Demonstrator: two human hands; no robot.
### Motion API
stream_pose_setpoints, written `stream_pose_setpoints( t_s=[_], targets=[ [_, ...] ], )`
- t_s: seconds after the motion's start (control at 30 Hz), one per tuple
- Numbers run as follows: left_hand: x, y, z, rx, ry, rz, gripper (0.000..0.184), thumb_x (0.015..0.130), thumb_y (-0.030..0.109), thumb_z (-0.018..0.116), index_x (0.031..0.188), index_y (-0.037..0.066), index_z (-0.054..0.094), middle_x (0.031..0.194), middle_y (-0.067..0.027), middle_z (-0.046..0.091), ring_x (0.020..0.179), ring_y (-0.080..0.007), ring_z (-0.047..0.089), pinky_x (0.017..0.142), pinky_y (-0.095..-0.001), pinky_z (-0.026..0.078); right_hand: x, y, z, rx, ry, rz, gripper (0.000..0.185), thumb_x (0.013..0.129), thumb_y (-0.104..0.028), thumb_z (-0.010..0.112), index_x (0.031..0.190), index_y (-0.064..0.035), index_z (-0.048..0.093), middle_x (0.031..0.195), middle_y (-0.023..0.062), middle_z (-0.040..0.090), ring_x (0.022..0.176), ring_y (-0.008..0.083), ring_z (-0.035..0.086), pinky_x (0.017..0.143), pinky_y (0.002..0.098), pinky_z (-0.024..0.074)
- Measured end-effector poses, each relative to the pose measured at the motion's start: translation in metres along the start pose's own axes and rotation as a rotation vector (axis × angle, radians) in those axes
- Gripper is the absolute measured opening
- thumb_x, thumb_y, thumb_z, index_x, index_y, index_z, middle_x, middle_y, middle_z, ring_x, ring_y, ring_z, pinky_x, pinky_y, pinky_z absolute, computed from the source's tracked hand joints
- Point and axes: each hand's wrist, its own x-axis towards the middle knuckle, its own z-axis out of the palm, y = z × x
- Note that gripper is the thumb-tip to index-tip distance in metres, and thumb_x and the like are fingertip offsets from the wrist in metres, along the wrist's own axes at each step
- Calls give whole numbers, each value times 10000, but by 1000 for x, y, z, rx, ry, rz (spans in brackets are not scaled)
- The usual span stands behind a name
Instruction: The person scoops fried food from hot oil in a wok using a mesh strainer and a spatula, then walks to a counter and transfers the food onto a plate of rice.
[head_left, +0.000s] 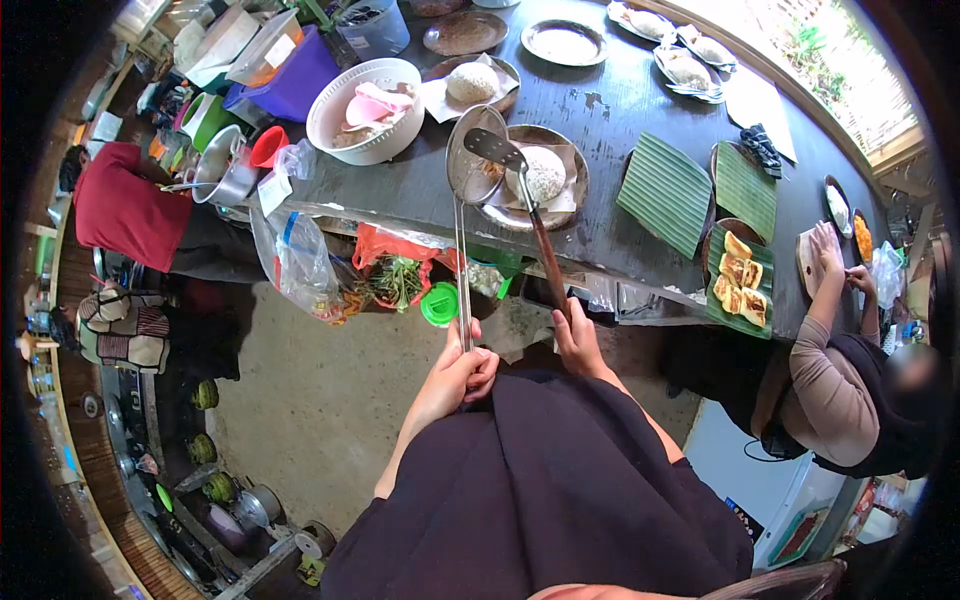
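Observation:
My left hand (455, 372) is closed around the long metal handle of a strainer (461, 270), whose round head is raised over the table's near edge. In the strainer's bowl is some small brownish food, too little to name. My right hand (580, 340) grips a slotted spatula (546, 250) by its dark wooden handle. The spatula's perforated blade overlaps the strainer's head in view; whether they touch I cannot tell. Just behind them, a mound of rice (545, 176) sits on paper on a woven plate (557, 219), partly hidden by both tools.
Beside the plate are a white basket (393, 137) and another rice mound (472, 84). Banana leaves (664, 195) and grilled yellow pieces (738, 275) lie to the right. One co-worker (835, 400) works at the right end; two people are at the left. A plastic bag (297, 262) hangs below the table edge.

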Motion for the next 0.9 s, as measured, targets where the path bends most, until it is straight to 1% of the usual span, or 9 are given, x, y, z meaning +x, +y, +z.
stream_pose_setpoints(
  t_s=[0.07,0.2,0.33,0.47,0.53,0.6,0.73,0.87,0.9],
  targets=[
    [-2,3,2,-17,-16,-4,268,834,47,387,1063,165,313,525,13,288,391,-53,226,346,-200,170,1,5,2,-13,-34,12,195,902,-176,461,848,-18,362,596,170,406,527,334,458,486,377,329],
    [-6,9,2,-54,-58,-2,297,832,55,406,1088,166,304,527,5,291,384,-57,227,341,-200,171,2,9,6,46,-60,83,190,905,-172,460,841,-22,362,592,167,400,516,333,428,484,380,325],
    [-8,11,3,-43,-71,19,310,834,55,410,1102,162,298,533,4,296,388,-58,236,343,-198,182,4,5,5,66,-34,78,191,905,-172,458,841,-21,361,593,166,398,511,332,415,482,379,321],
    [-10,13,2,-2,-61,19,308,835,54,410,1101,157,296,540,4,302,394,-60,244,347,-197,188,6,5,3,22,-22,33,195,910,-190,451,847,-23,371,591,157,405,511,320,435,480,376,324],
    [-10,13,-2,9,-107,1,271,857,39,365,1067,168,255,566,6,306,429,-62,262,376,-195,203,7,3,2,13,-11,28,197,913,-197,447,852,-24,377,592,155,410,513,316,443,481,375,326],
    [-11,14,-3,15,-115,-12,266,860,42,366,1066,168,255,569,6,308,433,-61,263,379,-194,203,6,1,1,54,27,55,196,918,-207,433,869,-23,389,597,153,422,518,306,460,481,370,332],
    [-13,18,-1,20,-129,-43,246,873,51,376,1056,166,259,577,8,309,441,-59,262,389,-193,205,9,-3,-3,5,47,29,207,923,-217,423,878,-17,396,575,150,418,501,298,461,475,367,339],
    [-12,17,1,37,-101,-60,231,881,56,381,1046,164,261,578,9,310,443,-58,259,395,-193,204,8,0,0,35,32,43,197,918,-204,434,876,-15,396,573,156,418,498,318,448,474,372,340],
    [-11,15,2,30,-78,-45,252,863,59,396,1061,159,276,567,9,314,426,-56,254,374,-195,196,8,3,1,35,33,44,197,918,-204,434,876,-15,396,573,156,418,498,318,448,474,372,340]
  ],
)
